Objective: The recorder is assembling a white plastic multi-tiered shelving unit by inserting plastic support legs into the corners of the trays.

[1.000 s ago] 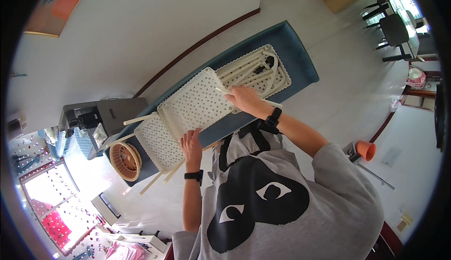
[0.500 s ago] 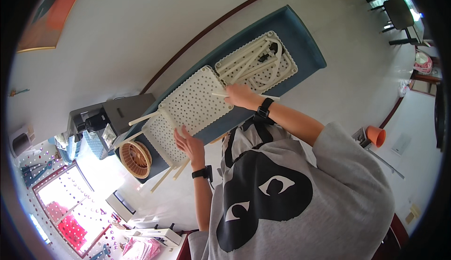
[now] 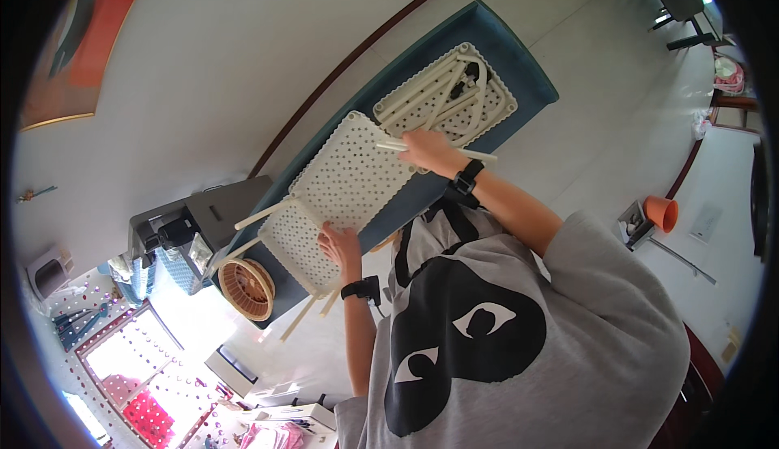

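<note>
1. Across the middle of the frame, a long blue-green bench (image 3: 527,84) runs from lower left to upper right, carrying the white pieces I am handling.
2. Just right of centre, my right hand (image 3: 432,153) is closed around a slim white tube (image 3: 482,156), whose two ends stick out on either side of my fist, over the meeting edges of two trays.
3. Near the centre, my left hand (image 3: 340,248) has its fingers loosely bent over the lower perforated tray (image 3: 292,238), by its border with the middle one; I cannot tell whether they grip anything.
4. At the centre lies the middle perforated tray (image 3: 349,165), white with scalloped edges.
5. At centre left, the lower tray has white legs (image 3: 259,214) at its corners, pointing outward.
6. Toward the upper right, another perforated tray (image 3: 503,106) holds a bundle of white tubes (image 3: 417,88) with black fittings (image 3: 459,88) among them.
7. At lower left, a round wicker basket (image 3: 230,304) sits at the bench's end, near the lower tray's legs.
8. At far right, an orange bucket (image 3: 661,214) stands well apart from the bench.
</note>
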Demonstrator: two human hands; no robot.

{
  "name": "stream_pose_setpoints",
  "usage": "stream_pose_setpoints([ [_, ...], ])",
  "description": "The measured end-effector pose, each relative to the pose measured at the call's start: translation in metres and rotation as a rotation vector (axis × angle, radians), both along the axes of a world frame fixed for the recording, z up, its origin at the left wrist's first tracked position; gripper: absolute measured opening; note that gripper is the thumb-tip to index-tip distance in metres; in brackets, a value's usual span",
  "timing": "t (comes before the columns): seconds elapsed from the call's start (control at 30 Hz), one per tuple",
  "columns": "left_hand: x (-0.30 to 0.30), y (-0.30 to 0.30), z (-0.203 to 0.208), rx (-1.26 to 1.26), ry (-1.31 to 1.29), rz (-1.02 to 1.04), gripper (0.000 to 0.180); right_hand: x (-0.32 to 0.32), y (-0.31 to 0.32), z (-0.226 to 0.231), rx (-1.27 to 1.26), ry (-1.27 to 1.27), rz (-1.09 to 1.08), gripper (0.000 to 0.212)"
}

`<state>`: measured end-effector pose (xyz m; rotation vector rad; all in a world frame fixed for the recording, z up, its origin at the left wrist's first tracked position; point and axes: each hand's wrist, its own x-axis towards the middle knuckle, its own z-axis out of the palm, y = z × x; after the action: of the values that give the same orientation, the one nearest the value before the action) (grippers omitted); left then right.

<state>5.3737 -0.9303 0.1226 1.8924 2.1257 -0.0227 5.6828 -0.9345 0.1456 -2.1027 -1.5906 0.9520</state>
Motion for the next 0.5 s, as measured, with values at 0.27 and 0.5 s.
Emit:
stream_pose_setpoints([
  [0.27, -0.023, -0.003, 0.001, -0.111, -0.119, -0.103, 0.051, 0.018, 0.017, 0.051, 0.204, 0.104, -0.115, 0.030],
  [0.5, 0.045, 0.015, 0.069, 0.261, -0.144, -0.495, 0.045, 0.022, 0.029, 0.098, 0.244, 0.846, -0.119, 0.042],
])
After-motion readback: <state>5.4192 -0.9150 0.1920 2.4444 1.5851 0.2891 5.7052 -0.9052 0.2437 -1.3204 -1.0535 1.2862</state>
